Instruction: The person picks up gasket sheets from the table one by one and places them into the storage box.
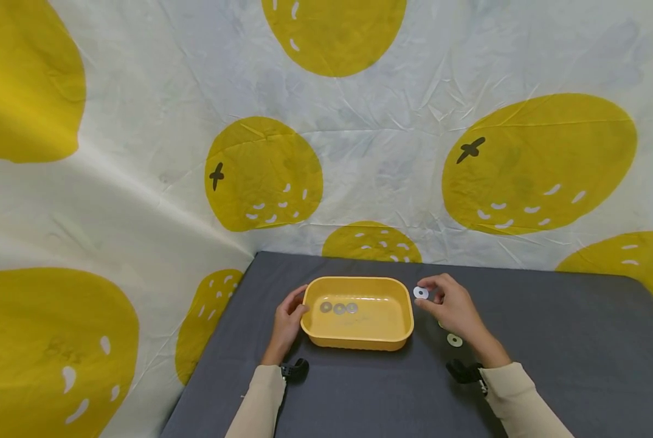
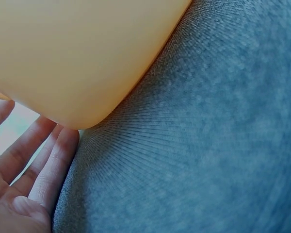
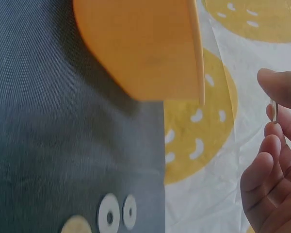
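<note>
A yellow plastic tray (image 1: 357,344) stands on the dark cloth with three flat metal washers (image 1: 339,309) lying inside, towards its left end. My left hand (image 1: 288,323) holds the tray's left end, thumb at the rim; the left wrist view shows fingers (image 2: 53,167) against the outer wall. Just beyond the tray's right end, my right hand (image 1: 455,307) pinches a washer (image 1: 421,292) between thumb and fingers, raised above the cloth. In the right wrist view that washer (image 3: 274,110) appears edge-on. Loose washers (image 3: 109,213) lie on the cloth below the right hand.
Dark grey cloth (image 1: 567,340) covers the table and extends to the right of the tray. Behind and to the left hangs a white sheet (image 1: 381,176) printed with yellow fruit. One loose washer (image 1: 455,340) shows plainly near the right wrist.
</note>
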